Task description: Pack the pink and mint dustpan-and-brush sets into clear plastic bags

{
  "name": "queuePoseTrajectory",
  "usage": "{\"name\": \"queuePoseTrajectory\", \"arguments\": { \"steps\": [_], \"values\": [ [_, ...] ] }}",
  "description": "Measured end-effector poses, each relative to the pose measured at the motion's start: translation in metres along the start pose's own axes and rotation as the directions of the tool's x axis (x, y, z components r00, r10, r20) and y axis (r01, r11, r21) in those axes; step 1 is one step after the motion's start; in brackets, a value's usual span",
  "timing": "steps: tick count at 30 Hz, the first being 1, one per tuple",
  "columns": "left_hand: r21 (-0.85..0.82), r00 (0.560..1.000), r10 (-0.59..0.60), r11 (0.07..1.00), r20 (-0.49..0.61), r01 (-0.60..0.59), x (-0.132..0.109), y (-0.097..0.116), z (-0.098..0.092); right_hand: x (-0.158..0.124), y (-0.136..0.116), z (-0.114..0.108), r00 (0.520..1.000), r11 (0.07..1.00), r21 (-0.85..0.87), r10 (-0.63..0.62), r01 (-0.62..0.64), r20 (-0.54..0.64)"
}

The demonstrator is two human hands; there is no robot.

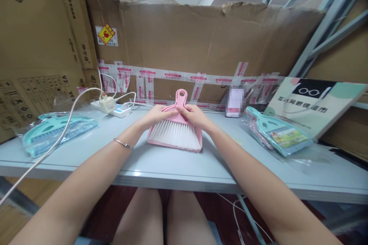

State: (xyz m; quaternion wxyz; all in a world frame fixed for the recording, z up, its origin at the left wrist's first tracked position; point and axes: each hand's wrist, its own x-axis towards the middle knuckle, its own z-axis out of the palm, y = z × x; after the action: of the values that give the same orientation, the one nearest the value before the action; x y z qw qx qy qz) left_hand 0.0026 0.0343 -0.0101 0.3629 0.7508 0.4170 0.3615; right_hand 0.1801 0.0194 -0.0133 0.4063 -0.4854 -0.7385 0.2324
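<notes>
1. A wall of brown corrugated cardboard [201, 42] stands behind the work surface, its top edge torn and ragged. More cartons [37, 46] are stacked at the left, printed with black handling symbols and characters too small to read. Grey metal shelf struts [322, 34] slant up at the right.
2. The table [184, 164] is a smooth pale grey-blue slab with a rounded front edge; the person's bare knees show below it.
3. Strips of clear tape with red print [172, 74] run across the cardboard's lower part; the print is too small to read. A yellow and red sticker [106, 34] sits higher at the left.
4. A flat printed board [316, 103] leans at the right, bearing a spectacles drawing and a row of Chinese characters.
5. Two teal dustpan sets lie in crinkled clear bags: one [54, 132] far left, one [277, 134] at the right with a colourful label.
6. At the table's middle lies a pink plastic dustpan and brush set [175, 132], white bristles fanned wide, its handle ending in a hanging loop that points away from the person.
7. The left hand [156, 116] and right hand [195, 116] both grasp the pink set's handle base, fingertips meeting there. A thin bracelet [123, 144] circles the left wrist.
8. A white power strip [113, 107] with a cable [51, 145] sits at the back left.
</notes>
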Motion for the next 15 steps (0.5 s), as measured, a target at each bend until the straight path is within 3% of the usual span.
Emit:
{"name": "queuePoseTrajectory", "arguments": {
  "steps": [9, 15],
  "values": [
    [0.084, 0.997, -0.016, 0.996, 0.075, 0.009, -0.008, 0.011, 0.004, -0.002, -0.006, -0.005, 0.99, 0.935, 0.326, 0.142, -0.14, 0.019],
    [0.078, 0.99, -0.001, 0.997, 0.141, -0.01, -0.012, 0.014, 0.004, -0.006, -0.011, -0.008, 0.986, 0.932, 0.323, 0.147, -0.164, 0.077]
  ]
}}
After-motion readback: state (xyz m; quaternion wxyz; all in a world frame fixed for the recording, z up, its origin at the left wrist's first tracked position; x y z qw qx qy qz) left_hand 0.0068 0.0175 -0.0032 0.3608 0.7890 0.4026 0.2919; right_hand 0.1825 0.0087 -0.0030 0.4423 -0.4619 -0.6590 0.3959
